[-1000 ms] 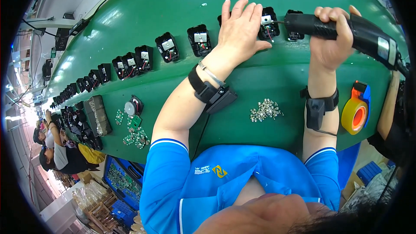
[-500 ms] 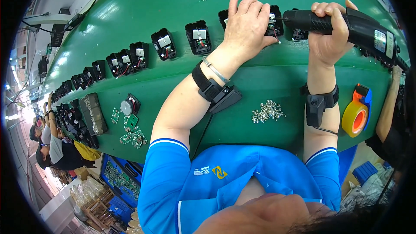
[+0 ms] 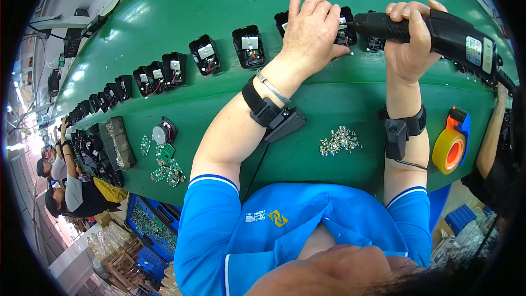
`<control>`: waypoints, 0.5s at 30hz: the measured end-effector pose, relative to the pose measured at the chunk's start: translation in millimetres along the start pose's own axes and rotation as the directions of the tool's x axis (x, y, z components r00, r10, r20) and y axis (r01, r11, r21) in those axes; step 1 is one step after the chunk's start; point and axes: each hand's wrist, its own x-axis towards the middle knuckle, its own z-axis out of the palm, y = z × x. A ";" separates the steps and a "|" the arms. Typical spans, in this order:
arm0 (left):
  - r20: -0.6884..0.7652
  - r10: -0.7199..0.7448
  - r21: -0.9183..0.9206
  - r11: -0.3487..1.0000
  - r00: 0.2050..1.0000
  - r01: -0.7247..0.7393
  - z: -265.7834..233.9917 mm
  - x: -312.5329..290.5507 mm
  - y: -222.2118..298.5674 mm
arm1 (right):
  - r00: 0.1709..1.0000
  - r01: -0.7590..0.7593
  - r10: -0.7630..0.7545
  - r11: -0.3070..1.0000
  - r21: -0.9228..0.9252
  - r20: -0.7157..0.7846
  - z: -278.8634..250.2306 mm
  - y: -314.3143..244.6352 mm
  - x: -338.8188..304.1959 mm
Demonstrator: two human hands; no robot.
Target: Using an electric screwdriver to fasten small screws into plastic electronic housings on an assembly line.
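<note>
My right hand (image 3: 408, 38) is wrapped round a black electric screwdriver (image 3: 457, 35), held almost level. Its tip points left into an open black plastic housing (image 3: 347, 30) with a metal plate and wires inside. Across the left side of that housing lies my left hand (image 3: 311, 35), thumb and forefinger gripping its edge; part of the housing is hidden beneath. Another black housing (image 3: 280, 21) shows partly behind my left hand. Farther left stand more open housings, among them one with a silver plate (image 3: 249, 46).
A pile of small screws (image 3: 339, 141) lies on the green table (image 3: 307, 170). To the right stands a tape dispenser (image 3: 451, 142). Circuit boards (image 3: 169, 170), a round speaker-like part (image 3: 163, 133) and a grey block (image 3: 117, 143) are at left. Other people work at both sides.
The screwdriver and my right hand have shifted slightly left, bringing the tool's nose closer to the housing. My left hand stays almost where it was.
</note>
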 end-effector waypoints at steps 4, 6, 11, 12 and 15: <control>-0.016 -0.002 0.004 1.000 1.000 0.002 -0.3 -1.1 -5.0 | 0.999 0.025 -0.023 0.999 -0.046 0.041 4.6 4.0 -3.1; -0.009 -0.014 -0.021 1.000 1.000 0.014 -0.7 -0.9 -5.7 | 0.999 0.028 -0.026 0.999 -0.039 0.041 5.9 5.7 -3.6; -0.011 -0.007 -0.029 1.000 1.000 0.007 0.1 -1.1 -9.0 | 0.995 0.018 -0.012 0.998 -0.054 0.096 8.3 8.5 -7.2; -0.002 -0.006 -0.038 0.999 1.000 0.006 -0.1 -1.3 -9.3 | 0.992 0.030 -0.021 0.997 -0.069 0.126 8.8 9.6 -9.5; -0.002 -0.006 -0.043 0.999 1.000 0.005 -0.7 -3.0 -10.3 | 0.983 0.049 -0.032 0.995 -0.088 0.180 10.2 11.9 -13.6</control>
